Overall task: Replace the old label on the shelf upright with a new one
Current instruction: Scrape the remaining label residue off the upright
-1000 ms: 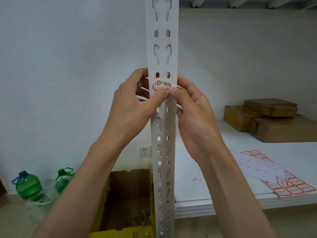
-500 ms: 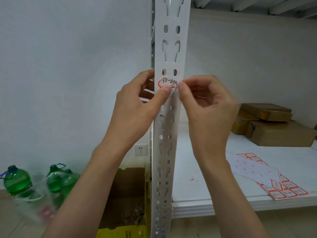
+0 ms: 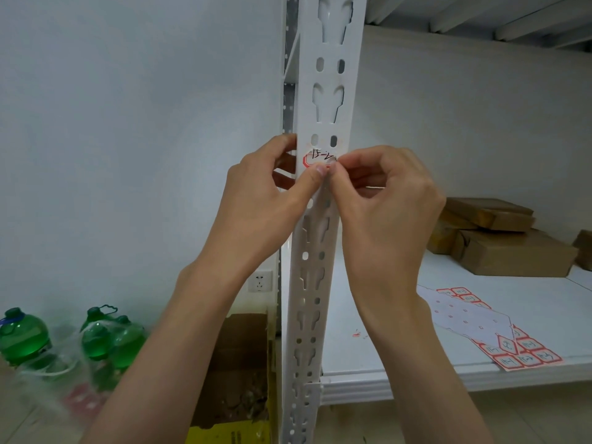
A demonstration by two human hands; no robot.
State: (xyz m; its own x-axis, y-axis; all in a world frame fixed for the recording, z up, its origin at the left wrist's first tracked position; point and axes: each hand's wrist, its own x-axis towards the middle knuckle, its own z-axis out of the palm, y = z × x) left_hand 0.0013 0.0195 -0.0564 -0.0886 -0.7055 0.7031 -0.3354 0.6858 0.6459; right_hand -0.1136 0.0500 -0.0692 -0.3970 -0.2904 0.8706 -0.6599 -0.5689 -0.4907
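Early yet: left hand (image 3: 256,200) grips the white slotted metal upright (image 3: 323,123), thumb pressing the red-bordered handwritten paper label (image 3: 318,157), right hand (image 3: 384,200) seemingly pinching its edge, still stuck.

Our left hand (image 3: 256,200): bare, with no glove, ring or strap on it. The thumbnail was short and unpainted. Our left forearm (image 3: 179,328) was bare as far as the bottom edge of the view; no sleeve or cuff showed, and nothing was worn at the wrist.

Our right hand (image 3: 384,206): bare likewise, without glove, ring or band. Its nails could not be made out clearly. Our right forearm (image 3: 413,357) was bare down to the frame edge, with no sleeve and no watch. We saw nothing of ourselves beyond these two hands and forearms.
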